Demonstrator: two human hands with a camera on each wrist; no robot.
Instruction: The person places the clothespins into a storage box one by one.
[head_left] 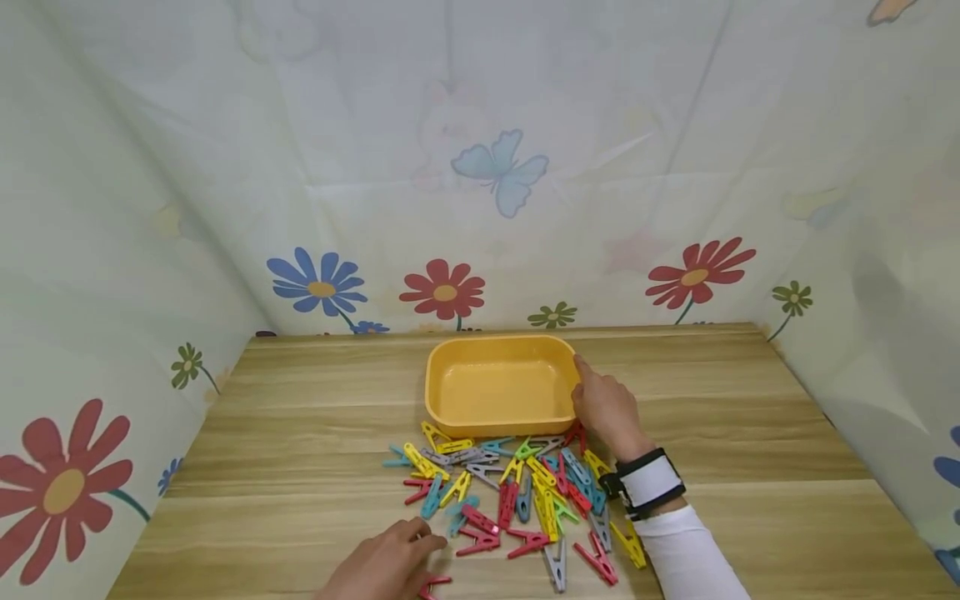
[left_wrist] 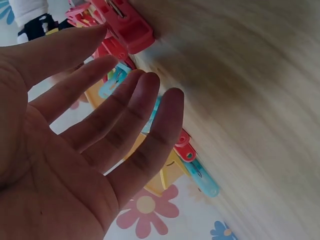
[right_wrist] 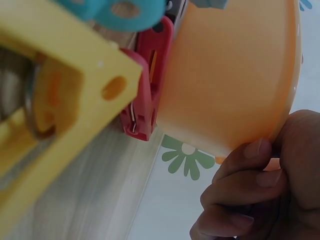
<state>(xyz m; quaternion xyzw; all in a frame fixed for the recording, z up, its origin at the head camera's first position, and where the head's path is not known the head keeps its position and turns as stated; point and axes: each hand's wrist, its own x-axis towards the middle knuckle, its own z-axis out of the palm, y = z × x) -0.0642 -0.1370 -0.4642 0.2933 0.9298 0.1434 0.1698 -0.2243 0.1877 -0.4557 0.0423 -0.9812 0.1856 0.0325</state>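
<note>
A yellow plastic basin (head_left: 502, 428) stands toward the back of the table with nothing inside it. My right hand (head_left: 606, 408) holds its right side; in the right wrist view curled fingers (right_wrist: 245, 182) grip the wall just below the rim. Many clothespins (head_left: 525, 492) in red, yellow, teal, grey and green lie in a loose pile in front of the basin. At the near left of the pile is my left hand (head_left: 386, 562), its fingers loosely extended and nothing in them. A red clothespin (left_wrist: 125, 25) lies close by its thumb in the left wrist view.
The wooden tabletop (head_left: 315, 467) meets a patterned cloth backdrop (head_left: 360, 167) along its back edge. Further cloth walls with printed flowers rise on both sides. In the right wrist view a yellow clothespin (right_wrist: 95, 75) and a red clothespin (right_wrist: 145, 90) lie beside the basin.
</note>
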